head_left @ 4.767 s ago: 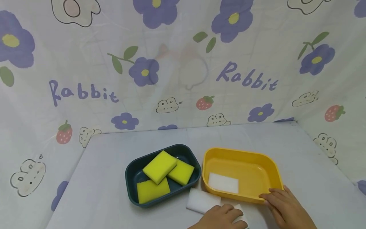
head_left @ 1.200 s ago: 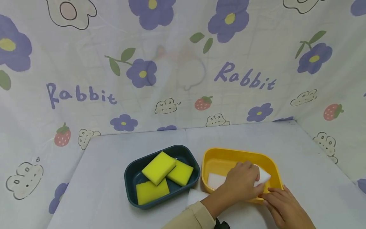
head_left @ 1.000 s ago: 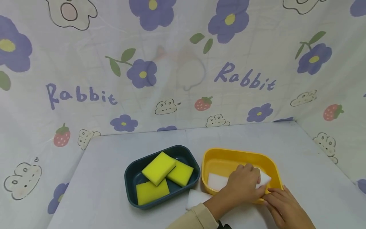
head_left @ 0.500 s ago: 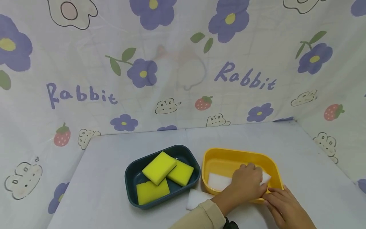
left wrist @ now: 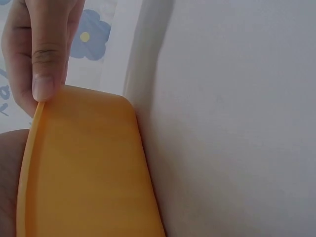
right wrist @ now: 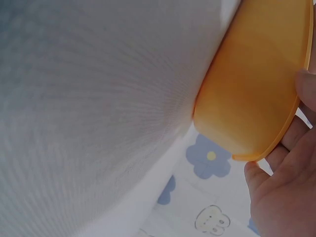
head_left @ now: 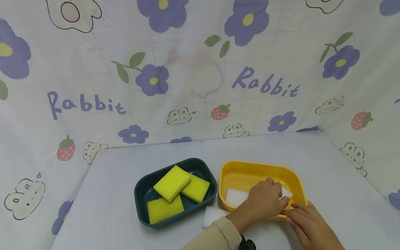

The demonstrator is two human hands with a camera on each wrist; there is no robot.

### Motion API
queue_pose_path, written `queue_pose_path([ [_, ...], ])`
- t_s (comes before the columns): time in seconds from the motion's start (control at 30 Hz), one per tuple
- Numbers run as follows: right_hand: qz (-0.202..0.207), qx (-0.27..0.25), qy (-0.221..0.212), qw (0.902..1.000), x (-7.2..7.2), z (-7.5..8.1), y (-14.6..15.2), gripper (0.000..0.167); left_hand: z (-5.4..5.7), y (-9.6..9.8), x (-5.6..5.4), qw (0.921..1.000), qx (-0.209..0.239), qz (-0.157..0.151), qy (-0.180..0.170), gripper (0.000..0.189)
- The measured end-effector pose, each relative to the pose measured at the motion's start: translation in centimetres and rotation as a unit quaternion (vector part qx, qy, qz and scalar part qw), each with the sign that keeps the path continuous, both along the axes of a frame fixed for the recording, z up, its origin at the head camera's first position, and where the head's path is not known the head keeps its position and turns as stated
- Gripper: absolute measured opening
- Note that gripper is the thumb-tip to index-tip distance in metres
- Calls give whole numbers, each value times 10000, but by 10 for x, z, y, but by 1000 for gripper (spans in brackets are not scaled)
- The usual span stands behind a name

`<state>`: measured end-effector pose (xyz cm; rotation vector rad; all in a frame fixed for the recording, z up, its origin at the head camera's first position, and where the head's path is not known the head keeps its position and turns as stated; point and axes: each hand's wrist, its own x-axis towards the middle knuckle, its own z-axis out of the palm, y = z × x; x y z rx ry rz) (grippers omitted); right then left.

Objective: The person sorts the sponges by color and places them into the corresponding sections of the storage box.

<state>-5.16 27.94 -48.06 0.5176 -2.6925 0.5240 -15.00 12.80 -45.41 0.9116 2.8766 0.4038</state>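
My left hand [head_left: 265, 198] is down inside the yellow tray [head_left: 262, 166], fingers curled over a white sponge [head_left: 286, 192] at the tray's right side; most of that sponge is hidden by the hand. A second white sponge [head_left: 234, 197] lies flat in the tray's near left corner. At the near right corner my right hand [head_left: 312, 222] grips the rim, its thumb outside the wall in the right wrist view. The left wrist view shows the same right hand [left wrist: 44, 49] pinching the tray's edge. One more white sponge [head_left: 214, 216] lies on the table, partly behind my left sleeve.
A dark green tray [head_left: 140, 205] stands just left of the yellow one. In it lie three yellow sponges [head_left: 172, 184], two of them overlapping. A white cloth printed with flowers and rabbits hangs behind the white tabletop [head_left: 112, 194].
Since the oldest frame my left hand has carried a white sponge from the table into the yellow tray. Over the last second it shifts only slightly. My right hand stays at the rim.
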Motion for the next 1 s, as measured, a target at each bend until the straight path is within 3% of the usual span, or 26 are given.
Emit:
queue_pose_path([
  [0.5, -5, -14, -58, 10000, 0, 1, 0, 28, 5, -14, 1, 9995, 253, -126, -149, 22],
  [0.67, -12, 36, 27, 10000, 1, 1, -1, 31, 0, -18, -2, 9987, 467, -156, 90, 17],
  [0.9, -45, 63, 47, 10000, 1, -1, -2, 31, -4, -31, -2, 9886, 1403, -53, 552, 8],
  [1.0, -37, 43, 38, 10000, 1, 0, -2, 31, -2, -37, -2, 9896, 1319, -9, 570, 5],
])
